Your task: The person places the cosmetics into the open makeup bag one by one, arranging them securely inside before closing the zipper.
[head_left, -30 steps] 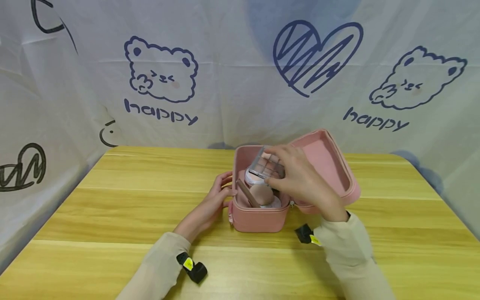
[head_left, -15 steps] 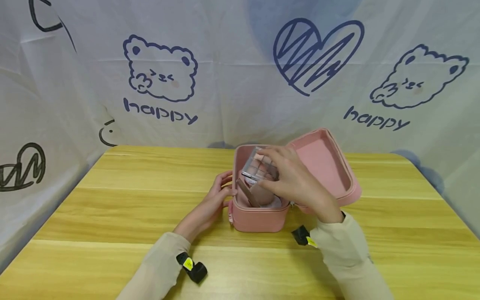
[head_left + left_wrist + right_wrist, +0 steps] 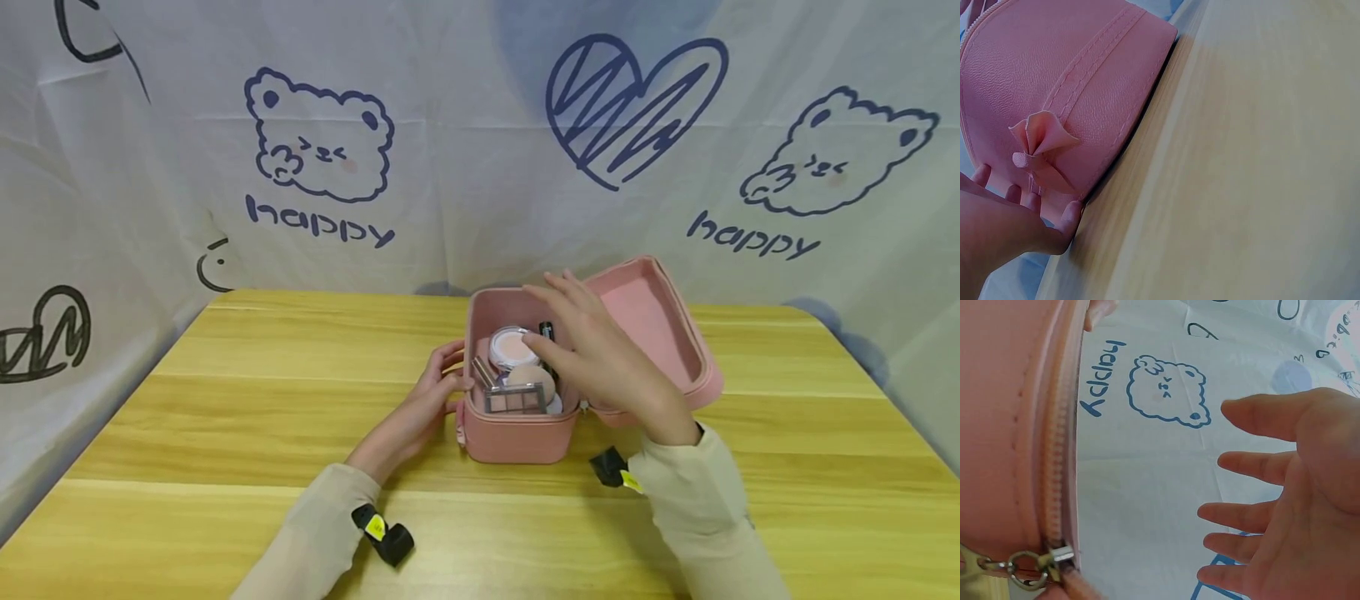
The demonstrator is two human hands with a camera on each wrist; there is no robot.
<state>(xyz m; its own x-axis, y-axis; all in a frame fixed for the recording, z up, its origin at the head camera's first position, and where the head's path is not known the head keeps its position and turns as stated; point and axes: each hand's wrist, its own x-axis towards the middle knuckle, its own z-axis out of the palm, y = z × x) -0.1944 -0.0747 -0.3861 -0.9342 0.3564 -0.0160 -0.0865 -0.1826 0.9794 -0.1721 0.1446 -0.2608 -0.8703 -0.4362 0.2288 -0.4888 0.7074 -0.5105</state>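
Note:
A pink zippered makeup case (image 3: 517, 437) stands with its lid (image 3: 648, 321) swung out to the right. Inside lie a round compact (image 3: 513, 347), a beige puff-like disc (image 3: 534, 382), a slim brownish tube (image 3: 484, 372) and a black-capped tube (image 3: 547, 332). At the near end, a clear-lidded palette (image 3: 516, 398) leans in the case. My left hand (image 3: 427, 400) rests against the case's left side, by a bow (image 3: 1044, 150) in the left wrist view. Above the case's right part hovers my right hand (image 3: 600, 354), fingers spread and holding nothing, as the right wrist view confirms.
The case stands on a wooden table (image 3: 285, 433), towards its far edge. Behind hangs a pale cloth (image 3: 465, 167) with bear and heart drawings. A metal zipper pull (image 3: 1025, 569) shows at the case's corner in the right wrist view.
My right hand held the palette over the case, moved it left, then let go of it. The palette now lies at the case's near end. My left hand has stayed in place.

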